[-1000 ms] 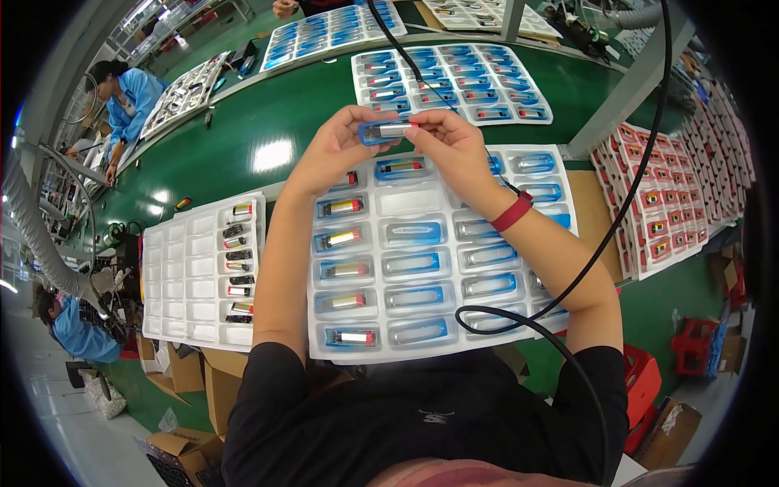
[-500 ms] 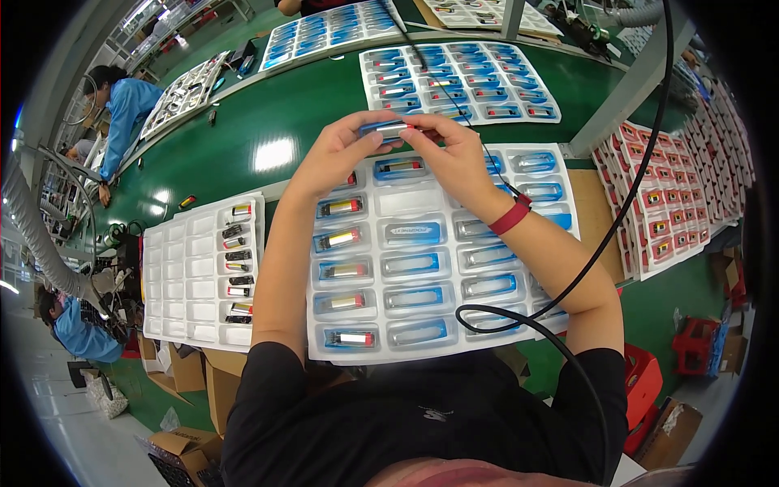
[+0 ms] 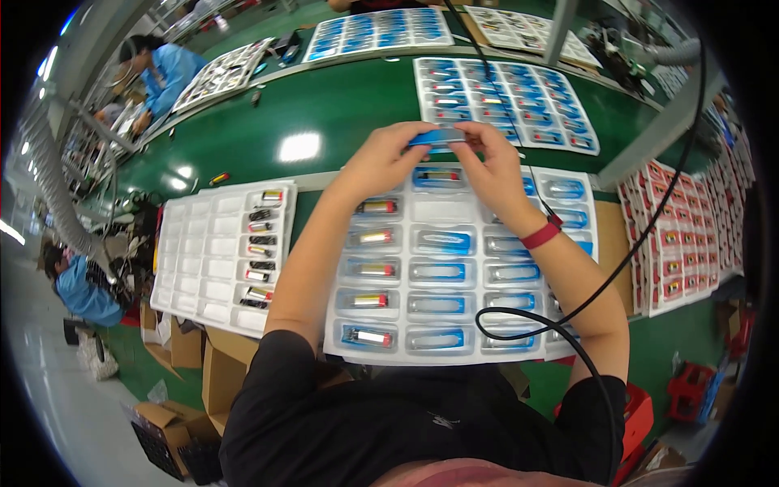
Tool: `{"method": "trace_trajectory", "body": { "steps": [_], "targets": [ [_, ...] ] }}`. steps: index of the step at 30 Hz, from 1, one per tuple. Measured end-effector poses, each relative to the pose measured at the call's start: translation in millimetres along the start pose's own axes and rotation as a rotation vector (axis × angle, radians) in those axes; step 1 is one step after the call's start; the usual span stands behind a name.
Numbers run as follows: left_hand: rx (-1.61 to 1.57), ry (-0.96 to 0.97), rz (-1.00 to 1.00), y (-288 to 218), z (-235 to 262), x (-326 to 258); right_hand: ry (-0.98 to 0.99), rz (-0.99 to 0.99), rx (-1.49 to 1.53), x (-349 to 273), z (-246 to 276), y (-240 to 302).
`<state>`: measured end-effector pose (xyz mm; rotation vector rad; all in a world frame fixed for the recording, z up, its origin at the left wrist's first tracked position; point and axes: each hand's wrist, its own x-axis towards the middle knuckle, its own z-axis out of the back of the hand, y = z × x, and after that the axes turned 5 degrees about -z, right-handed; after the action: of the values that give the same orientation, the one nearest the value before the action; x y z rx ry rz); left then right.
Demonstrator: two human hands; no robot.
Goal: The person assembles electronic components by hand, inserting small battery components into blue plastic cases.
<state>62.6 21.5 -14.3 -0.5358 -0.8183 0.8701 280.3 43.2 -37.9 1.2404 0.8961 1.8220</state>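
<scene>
Above the far edge of a white tray (image 3: 403, 286), my left hand (image 3: 389, 162) and my right hand (image 3: 495, 166) hold a blue plastic casing (image 3: 438, 137) between their fingertips. Its blue outer side faces up, with a greyish part at the right end; what lies inside is hidden. In the tray's left column, blue casings contain silver-and-red battery cells (image 3: 372, 335). Blue casings (image 3: 436, 304) without visible cells fill most other pockets. One more casing with a cell (image 3: 438, 175) lies just under my hands. A red band circles my right wrist.
To the left, a white tray (image 3: 191, 272) holds cells and black parts in one column. Filled blue casings sit in a far tray (image 3: 423, 91). Red-filled trays (image 3: 649, 235) are stacked at right beside a metal post (image 3: 661, 122). A black cable (image 3: 604, 296) loops over my right arm. Co-workers sit left.
The casing has been turned: its silver-and-red cell showed before, and now its blue side shows. The whole view has shifted, so the trays appear farther right.
</scene>
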Motion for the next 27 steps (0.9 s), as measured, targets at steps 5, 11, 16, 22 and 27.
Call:
{"method": "trace_trajectory", "body": {
  "steps": [5, 11, 16, 22, 27],
  "targets": [
    [-0.050, 0.018, 0.026, -6.9, 1.1, 1.3, -0.069, 0.091, -0.045, -4.4, -2.8, 0.6],
    [-0.175, 0.087, 0.160, -7.6, 13.8, 2.2, 0.014, 0.222, -0.066, -0.4, -1.2, -9.2],
    [-0.562, 0.310, 0.240, 20.0, 28.2, -5.8, 0.344, -0.023, 0.317, -5.2, 1.4, -3.3],
    [-0.603, 0.572, 0.225, 16.4, 44.5, -10.1, 0.395, 0.040, 0.080, -11.7, 13.4, 4.7],
    [0.296, 0.123, 0.429, 112.6, 93.2, 20.2, 0.470, 0.127, -0.193, -14.3, 26.6, 12.6]
  ]
}}
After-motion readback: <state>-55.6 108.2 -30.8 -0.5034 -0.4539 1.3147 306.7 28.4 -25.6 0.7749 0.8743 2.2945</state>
